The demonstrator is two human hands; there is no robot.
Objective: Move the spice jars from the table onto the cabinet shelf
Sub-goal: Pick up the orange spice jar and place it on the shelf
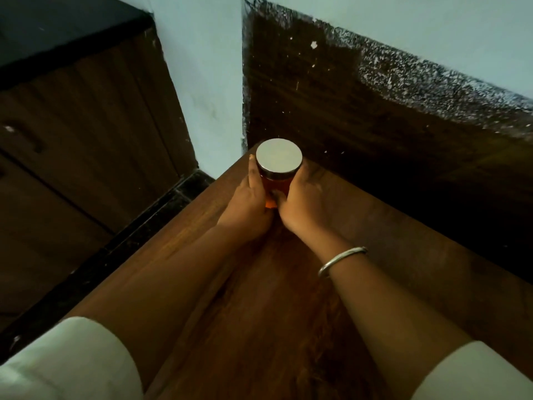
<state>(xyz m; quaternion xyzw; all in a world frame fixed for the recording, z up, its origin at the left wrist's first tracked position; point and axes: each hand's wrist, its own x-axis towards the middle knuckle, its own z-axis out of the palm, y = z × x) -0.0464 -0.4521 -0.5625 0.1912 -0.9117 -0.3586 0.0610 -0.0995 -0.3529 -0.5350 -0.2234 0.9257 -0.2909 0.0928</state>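
Two bare hands clasp a single spice jar — a clear cylindrical jar of amber-orange contents (274, 187) closed by a flat, round silver metal lid (279, 155). The left hand (248, 204) wraps the jar's left side, and the right hand (300, 201) wraps its right side; each grip is clamped on the jar wall below the lid, with fingertips showing at either edge of the lid. The jar stands upright near the far left corner of the brown wood-grain tabletop (288, 298), close to the pale blue wall (202, 90); whether its base touches the surface cannot be told. A thin silver bangle (340, 260) circles the right wrist. Both forearms emerge from pale cream sleeves (72, 362) at the lower edge. At left — beyond the tabletop — stands a dark wooden cabinet (80, 125).
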